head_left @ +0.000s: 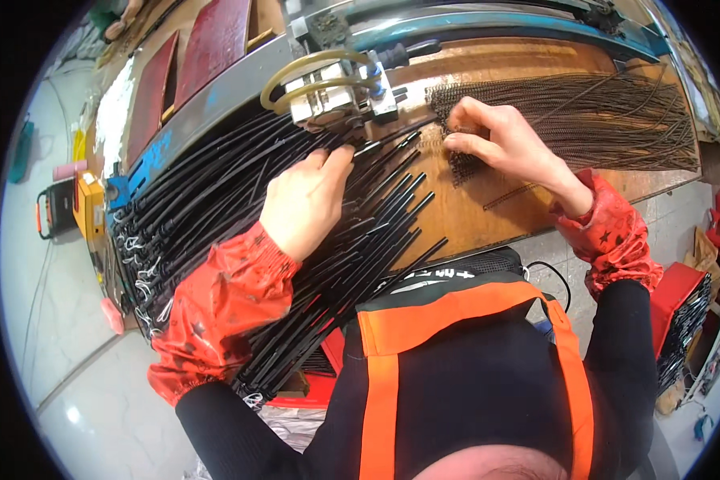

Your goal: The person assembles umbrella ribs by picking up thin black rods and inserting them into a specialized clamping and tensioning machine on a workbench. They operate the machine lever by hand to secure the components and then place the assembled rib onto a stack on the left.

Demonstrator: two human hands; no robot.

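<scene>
My left hand (pixel 306 200) is closed, its fingertips around a thin black rod (pixel 368 150) just below a clamp-like machine head (pixel 324 100) with yellow hoses. Under and around this hand lies a thick spread of similar black rods (pixel 376 228), their tips pointing right. Across the bench, my right hand (pixel 504 142) has thumb and forefinger pinched at the left ends of a bundle of thin, dark, twisted wire-like strands (pixel 568 120). What sits between those fingertips is too small to make out.
A blue and grey metal rail (pixel 488 28) runs along the back of the wooden bench (pixel 424 212). Dark red boards (pixel 216 48) lean at the far left. White ties show at the rods' left ends. A red bin (pixel 680 308) of dark parts stands at the right.
</scene>
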